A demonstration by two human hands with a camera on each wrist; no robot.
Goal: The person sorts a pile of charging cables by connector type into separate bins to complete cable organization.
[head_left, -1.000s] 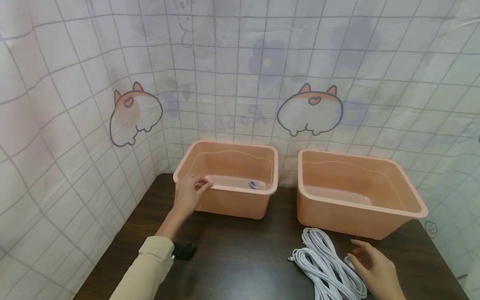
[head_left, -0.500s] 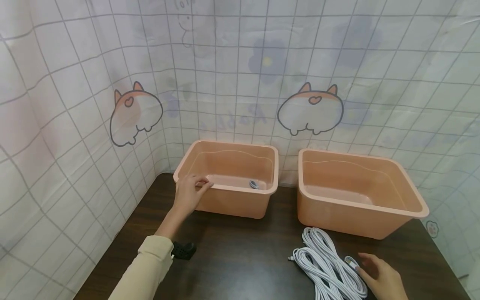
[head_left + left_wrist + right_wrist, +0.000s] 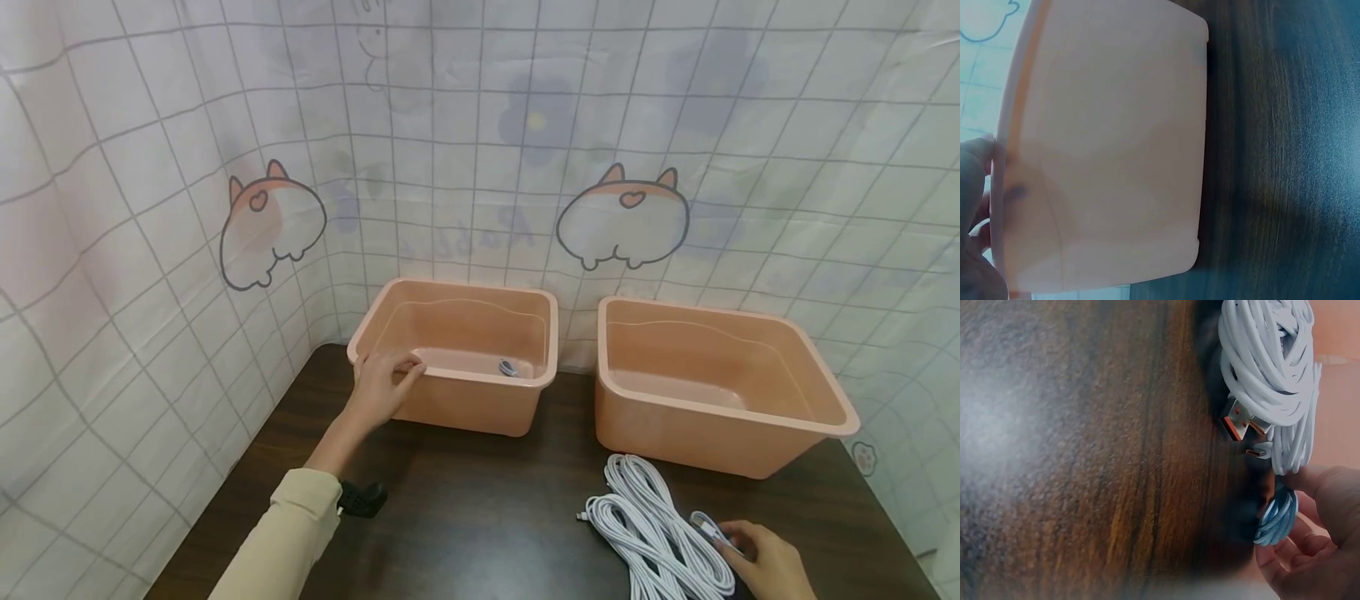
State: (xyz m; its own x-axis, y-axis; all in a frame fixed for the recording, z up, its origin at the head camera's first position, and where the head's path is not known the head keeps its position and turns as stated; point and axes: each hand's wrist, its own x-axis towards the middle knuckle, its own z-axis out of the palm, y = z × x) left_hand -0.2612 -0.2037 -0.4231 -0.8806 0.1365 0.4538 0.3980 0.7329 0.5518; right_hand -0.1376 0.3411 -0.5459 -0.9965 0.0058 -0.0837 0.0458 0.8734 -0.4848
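Note:
My left hand (image 3: 380, 385) holds the front rim of the left peach plastic bin (image 3: 457, 408), its fingers over the edge near the left corner. In the left wrist view, the thumb lies against the rim of that bin (image 3: 1110, 150). A small coiled cable (image 3: 508, 367) lies inside it. At the lower right, my right hand (image 3: 768, 560) pinches another small coiled cable (image 3: 1277, 519) between thumb and fingers. Right beside that hand lie large bundles of white cable (image 3: 660, 533) on the table, with metal USB plugs (image 3: 1236, 419) showing.
A second peach bin (image 3: 720, 433) stands behind the white bundles, on the right. A black object (image 3: 363, 498), partly hidden, shows by the left wrist. The dark wooden table (image 3: 480, 517) meets a grid-patterned curtain (image 3: 480, 167) at the back and left.
My right hand has moved slightly right and down, from hovering beside the bundles to pinching the small coiled cable. The left hand stays on the bin rim.

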